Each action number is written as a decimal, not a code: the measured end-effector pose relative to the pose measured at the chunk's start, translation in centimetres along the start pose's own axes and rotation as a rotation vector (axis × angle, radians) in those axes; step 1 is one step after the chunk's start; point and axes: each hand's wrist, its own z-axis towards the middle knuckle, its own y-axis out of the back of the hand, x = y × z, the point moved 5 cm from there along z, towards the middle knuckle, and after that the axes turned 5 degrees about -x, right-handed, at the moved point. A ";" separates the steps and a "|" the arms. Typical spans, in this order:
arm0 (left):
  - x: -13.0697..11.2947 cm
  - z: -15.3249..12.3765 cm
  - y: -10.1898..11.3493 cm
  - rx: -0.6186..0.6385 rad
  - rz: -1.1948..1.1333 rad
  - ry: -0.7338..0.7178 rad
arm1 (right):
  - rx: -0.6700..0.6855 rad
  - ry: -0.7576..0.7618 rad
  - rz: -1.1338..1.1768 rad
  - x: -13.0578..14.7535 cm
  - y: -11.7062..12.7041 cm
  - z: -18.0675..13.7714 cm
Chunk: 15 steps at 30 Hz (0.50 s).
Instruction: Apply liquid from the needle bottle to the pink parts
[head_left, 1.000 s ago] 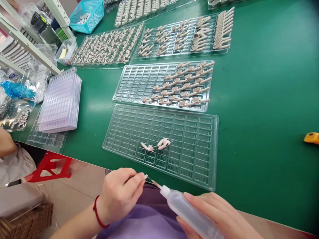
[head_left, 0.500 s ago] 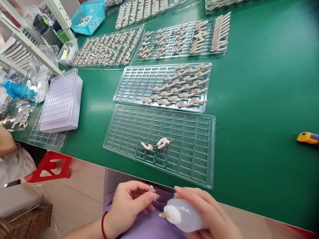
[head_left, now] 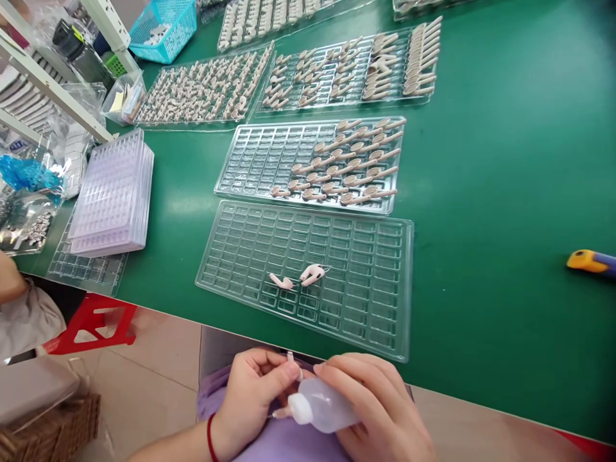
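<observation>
My left hand (head_left: 262,388) pinches a small white earbud piece (head_left: 291,359), its stem poking up above the thumb and the rest hidden by fingers. In my right hand (head_left: 380,398) lies a translucent squeeze bottle (head_left: 327,405) with a white cap and a thin nozzle. The bottle is tilted, its nozzle pointing left just below my left thumb. Whether the nozzle touches the earbud piece, I cannot tell. Beyond my hands, two white earbud pieces, a smaller one (head_left: 281,281) and a larger one with fine wires (head_left: 312,274), rest on a clear compartment tray (head_left: 375,289).
Behind it stands another tray (head_left: 260,157) partly filled with beige earbud parts. Further trays of parts (head_left: 202,90) fill the back. Stacked clear trays (head_left: 110,199) stand left, below a blue basket (head_left: 166,32). A yellow-handled tool (head_left: 590,261) lies right. Another person's arm (head_left: 10,282) shows at left.
My right hand has brought the bottle leftward, closer to my left hand, and the nozzle now sits under my left thumb. The earbud piece in my left hand stands more upright.
</observation>
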 end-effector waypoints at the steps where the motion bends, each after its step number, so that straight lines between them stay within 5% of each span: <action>1: 0.0 0.0 0.0 0.002 0.004 -0.005 | -0.005 -0.003 0.004 0.0 0.0 0.0; 15: -1.6 -1.9 -0.1 0.194 0.235 -0.105 | 0.106 -0.140 0.463 -0.1 1.4 1.2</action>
